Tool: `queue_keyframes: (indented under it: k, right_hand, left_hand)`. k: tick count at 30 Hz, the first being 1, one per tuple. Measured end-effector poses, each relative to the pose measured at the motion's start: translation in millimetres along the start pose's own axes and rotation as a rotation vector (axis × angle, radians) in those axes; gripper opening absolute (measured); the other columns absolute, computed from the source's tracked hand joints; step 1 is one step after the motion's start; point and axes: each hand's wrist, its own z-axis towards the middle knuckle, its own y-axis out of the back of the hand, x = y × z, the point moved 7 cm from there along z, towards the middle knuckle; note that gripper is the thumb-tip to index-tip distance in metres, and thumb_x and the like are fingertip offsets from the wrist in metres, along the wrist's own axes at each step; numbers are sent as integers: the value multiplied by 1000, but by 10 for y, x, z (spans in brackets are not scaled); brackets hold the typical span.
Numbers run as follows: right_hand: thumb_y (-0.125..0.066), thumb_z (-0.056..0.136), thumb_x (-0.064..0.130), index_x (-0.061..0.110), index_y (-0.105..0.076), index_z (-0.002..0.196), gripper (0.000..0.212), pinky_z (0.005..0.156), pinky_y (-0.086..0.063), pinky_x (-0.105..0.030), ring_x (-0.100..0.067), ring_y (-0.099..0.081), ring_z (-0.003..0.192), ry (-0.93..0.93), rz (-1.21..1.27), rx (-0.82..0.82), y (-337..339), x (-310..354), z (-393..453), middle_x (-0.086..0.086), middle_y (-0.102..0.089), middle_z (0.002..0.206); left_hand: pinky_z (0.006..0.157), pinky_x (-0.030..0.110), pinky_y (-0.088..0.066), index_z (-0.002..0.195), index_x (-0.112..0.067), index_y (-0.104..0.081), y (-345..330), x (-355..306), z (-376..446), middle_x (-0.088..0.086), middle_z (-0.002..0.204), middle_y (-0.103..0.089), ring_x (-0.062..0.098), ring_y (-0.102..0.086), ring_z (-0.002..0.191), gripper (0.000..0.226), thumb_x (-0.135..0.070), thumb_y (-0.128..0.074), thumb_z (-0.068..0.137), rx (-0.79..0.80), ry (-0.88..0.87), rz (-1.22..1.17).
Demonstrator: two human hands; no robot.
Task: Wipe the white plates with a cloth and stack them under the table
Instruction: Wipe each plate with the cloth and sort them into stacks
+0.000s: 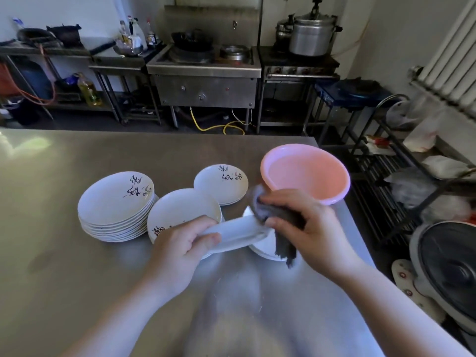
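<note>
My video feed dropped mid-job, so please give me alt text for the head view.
Over a steel table, the left hand holds a white plate tilted while the right hand presses a grey cloth against its rim. Behind them sit a tall plate stack, two smaller stacks and a pink basin.

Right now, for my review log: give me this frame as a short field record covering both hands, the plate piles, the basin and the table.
left hand: left hand grips the rim of a tilted white plate
right hand: right hand holds a grey cloth against that plate
tall stack: stack of white plates, far left
middle pile: plates behind the left hand
far pile: small stack beside the basin
near pile: plates under the cloth
basin: pink basin, upright
surface: steel table
</note>
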Motion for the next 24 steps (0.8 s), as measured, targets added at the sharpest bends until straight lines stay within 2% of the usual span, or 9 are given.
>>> queue_keyframes:
  k: [3, 7, 10, 12, 14, 17, 20, 22, 24]
  right_hand:
    - [-71, 80, 7, 23, -72, 108, 33, 79, -45, -9, -5, -65, 91, -35, -53, 114, -83, -103, -108, 21, -66, 100]
    - [-66, 87, 7, 18, -69, 98, 16, 67, -42, -6, -4, -62, 77, -137, -106, 319, -224, -232, -280, 17, -63, 81]
    - [-63, 87, 9, 23, -61, 89, 14, 68, -41, -12, -10, -61, 73, -109, -159, 315, -249, -252, -372, 8, -59, 80]
    - [-62, 90, 5, 25, -60, 91, 20, 57, -46, -15, -8, -64, 58, -145, -100, 289, -195, -278, -367, 9, -58, 83]
    - [-61, 90, 7, 30, -59, 92, 23, 55, -51, -29, -7, -64, 56, -82, -120, 199, -87, -244, -306, 8, -58, 83]
    - [-59, 87, 12, 27, -60, 92, 16, 68, -47, -27, -9, -57, 75, 104, -255, 58, 58, -127, -233, 20, -54, 79]
    - [-56, 89, 12, 16, -64, 92, 10, 70, -43, -20, -9, -51, 83, 171, -294, -14, 107, -151, -294, 26, -49, 84]
    - [-56, 90, 9, 14, -65, 92, 10, 72, -42, -18, -10, -50, 84, 211, -324, -32, 69, -192, -401, 21, -51, 84]
    - [-60, 88, 3, 14, -65, 92, 12, 73, -46, -23, -14, -52, 85, 211, -351, -35, 11, -263, -522, 13, -56, 85]
  left_hand:
    - [54, 16, -27, 86, -36, -56, -30, -73, -10, -12, 60, -47, 3, -41, 58, 18, -52, -49, 82, 47, -59, 94]
    - [54, 16, -26, 88, -34, -52, -85, -107, 1, -18, 60, -48, 0, -43, 60, 23, -54, -44, 83, 135, -110, 235]
    - [54, 16, -25, 93, -38, -52, -157, -176, 9, -27, 64, -51, -4, -46, 63, 20, -54, -44, 83, 194, -150, 320]
    - [58, 14, -30, 96, -41, -54, -173, -189, 45, -26, 71, -55, -3, -50, 70, 19, -53, -50, 83, 176, -123, 284]
    - [77, 16, -40, 103, -42, -61, -143, -165, 90, -28, 93, -62, -1, -54, 94, 27, -55, -57, 80, 103, -59, 155]
    - [97, 15, -34, 127, -42, -54, -80, -40, 70, -28, 131, -50, -10, -43, 124, 62, -63, -73, 72, -55, 193, -109]
    - [81, 23, -52, 132, -44, -47, -329, 121, -138, -7, 127, -60, 7, -68, 102, 72, -58, -78, 69, -52, 594, -604]
    - [68, 36, -59, 132, -33, -48, -496, 195, -222, 12, 107, -71, 30, -73, 86, 69, -46, -73, 69, -85, 722, -855]
    - [64, 37, -60, 133, -22, -48, -609, 251, -257, 20, 95, -72, 36, -73, 82, 67, -34, -71, 71, -142, 774, -976]
